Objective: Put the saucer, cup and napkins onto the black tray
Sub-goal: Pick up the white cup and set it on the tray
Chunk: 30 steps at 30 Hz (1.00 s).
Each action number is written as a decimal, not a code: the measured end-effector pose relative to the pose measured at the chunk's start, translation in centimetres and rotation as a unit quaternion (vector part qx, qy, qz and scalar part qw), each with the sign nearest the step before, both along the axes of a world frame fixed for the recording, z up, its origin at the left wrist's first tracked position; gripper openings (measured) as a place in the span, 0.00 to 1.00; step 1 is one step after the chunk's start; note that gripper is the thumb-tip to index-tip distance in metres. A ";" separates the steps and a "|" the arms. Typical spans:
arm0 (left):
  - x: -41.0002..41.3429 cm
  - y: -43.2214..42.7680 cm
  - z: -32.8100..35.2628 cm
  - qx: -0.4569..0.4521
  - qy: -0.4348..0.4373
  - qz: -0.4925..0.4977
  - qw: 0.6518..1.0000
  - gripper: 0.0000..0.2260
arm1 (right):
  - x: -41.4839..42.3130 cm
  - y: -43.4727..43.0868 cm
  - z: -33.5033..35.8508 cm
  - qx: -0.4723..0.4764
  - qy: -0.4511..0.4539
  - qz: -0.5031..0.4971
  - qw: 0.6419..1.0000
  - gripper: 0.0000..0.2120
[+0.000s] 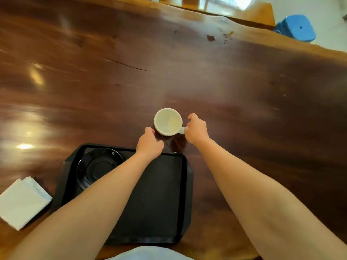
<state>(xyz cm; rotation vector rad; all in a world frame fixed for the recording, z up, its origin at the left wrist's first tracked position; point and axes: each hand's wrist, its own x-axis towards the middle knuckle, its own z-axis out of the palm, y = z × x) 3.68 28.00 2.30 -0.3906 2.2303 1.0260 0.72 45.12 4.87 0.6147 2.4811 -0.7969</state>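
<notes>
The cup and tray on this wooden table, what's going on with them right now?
A person is reaching with both hands for the white cup, which stands on the wooden table just beyond the black tray. The right hand is at the cup's handle and the left hand is by its near side; whether either has a firm hold is unclear. The black saucer is already on the tray. The white napkins lie on the table, left of the tray.

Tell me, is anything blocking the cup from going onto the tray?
Nothing visible does. The cup sits on the table just beyond the black tray, between both hands, and the tray's right part is bare.
</notes>
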 end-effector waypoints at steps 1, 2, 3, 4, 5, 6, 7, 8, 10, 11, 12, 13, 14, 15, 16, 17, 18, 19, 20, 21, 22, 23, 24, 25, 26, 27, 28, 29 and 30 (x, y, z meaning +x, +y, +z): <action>-0.4 0.2 -0.3 0.004 0.000 -0.002 1.000 0.18 | -0.3 -0.1 -0.5 -0.007 -0.008 0.001 1.000 0.23; -0.6 0.3 -0.5 0.009 0.001 -0.004 1.000 0.18 | -0.4 -0.2 -0.9 -0.012 -0.018 -0.001 1.000 0.24; -0.8 0.5 -0.7 0.013 0.006 -0.005 1.000 0.18 | -0.5 -0.2 -1.4 -0.018 -0.026 -0.005 0.999 0.24; -0.9 0.6 -1.0 0.015 0.012 -0.002 1.000 0.17 | -0.7 -0.2 -1.7 -0.023 -0.033 -0.012 0.999 0.24; -1.1 0.6 -1.2 0.018 0.022 0.004 1.000 0.18 | -0.9 -0.2 -2.0 -0.027 -0.043 -0.019 0.999 0.24; -1.3 0.5 -1.5 0.022 0.030 0.013 0.999 0.19 | -1.1 -0.1 -2.4 -0.032 -0.055 -0.025 0.998 0.25; -1.5 0.4 -1.8 0.026 0.037 0.022 0.999 0.20 | -1.3 0.0 -2.8 -0.040 -0.069 -0.032 0.996 0.27; -1.8 0.3 -2.0 0.029 0.041 0.029 0.998 0.22 | -1.3 0.1 -3.1 -0.049 -0.084 -0.038 0.994 0.28; -2.1 0.0 -2.2 0.030 0.050 0.035 0.998 0.26 | -1.3 0.0 -3.4 -0.063 -0.103 -0.035 0.992 0.34; -2.3 -0.1 -2.3 0.031 0.056 0.032 0.997 0.29 | -1.3 0.0 -3.3 -0.066 -0.110 -0.019 0.992 0.38; -2.6 -0.1 -2.3 0.034 0.061 0.027 0.997 0.31 | -1.3 -0.2 -3.1 -0.067 -0.115 0.004 0.991 0.42; -2.8 -0.1 -2.3 0.040 0.068 0.020 0.997 0.33 | -1.3 -0.3 -3.1 -0.067 -0.114 0.029 0.991 0.46; -3.0 -0.1 -2.3 0.046 0.076 0.012 0.996 0.35 | -1.4 -0.5 -3.1 -0.067 -0.104 0.049 0.991 0.49; -3.1 -0.1 -2.4 0.051 0.083 0.002 0.995 0.36 | -1.4 -0.8 -3.1 -0.071 -0.085 0.065 0.992 0.51; -3.3 0.0 -2.4 0.055 0.085 -0.008 0.995 0.37 | -1.4 -1.1 -3.1 -0.075 -0.064 0.076 0.992 0.52; -3.5 0.0 -2.4 0.057 0.080 -0.016 0.995 0.39 | -1.4 -1.6 -3.2 -0.081 -0.043 0.082 0.992 0.53; -3.7 0.0 -2.4 0.060 0.067 -0.021 0.996 0.42 | -1.3 -2.0 -3.1 -0.089 -0.027 0.084 0.992 0.53; -3.8 0.1 -2.3 0.065 0.051 -0.021 0.996 0.44 | -1.3 -2.3 -3.1 -0.100 -0.013 0.086 0.991 0.52; -3.9 0.2 -2.3 0.073 0.039 -0.016 0.996 0.45 | -1.2 -2.6 -2.9 -0.109 -0.004 0.090 0.990 0.50; -4.0 0.3 -2.4 0.083 0.034 -0.007 0.996 0.44 | -1.1 -2.8 -2.8 -0.116 0.004 0.093 0.989 0.48; -4.0 0.3 -2.4 0.089 0.032 0.001 0.995 0.42 | -1.0 -2.9 -2.6 -0.122 0.006 0.093 0.988 0.46; -4.1 0.2 -2.5 0.093 0.032 0.005 0.995 0.41 | -1.0 -3.0 -2.5 -0.127 0.008 0.090 0.988 0.43; -4.1 0.2 -2.4 0.091 0.035 0.004 0.995 0.40 | -0.9 -3.1 -2.4 -0.130 0.011 0.084 0.988 0.41; -4.0 0.0 -2.5 0.087 0.039 0.002 0.995 0.40 | -0.7 -3.3 -2.5 -0.134 0.012 0.077 0.988 0.40; -3.9 -0.1 -2.4 0.084 0.042 0.001 0.996 0.40 | -0.6 -3.5 -2.5 -0.137 0.013 0.073 0.988 0.39; -3.7 -0.2 -2.3 0.082 0.043 0.002 0.996 0.39 | -0.3 -3.7 -2.5 -0.139 0.014 0.070 0.988 0.38; -3.6 -0.4 -2.2 0.080 0.046 0.003 0.996 0.39 | -0.1 -4.0 -2.5 -0.141 0.015 0.069 0.987 0.37; -3.4 -0.6 -2.1 0.076 0.048 0.003 0.996 0.39 | 0.1 -4.2 -2.4 -0.143 0.017 0.067 0.987 0.37; -3.2 -0.8 -1.9 0.074 0.052 0.002 0.996 0.38 | 0.3 -4.4 -2.4 -0.145 0.018 0.066 0.987 0.36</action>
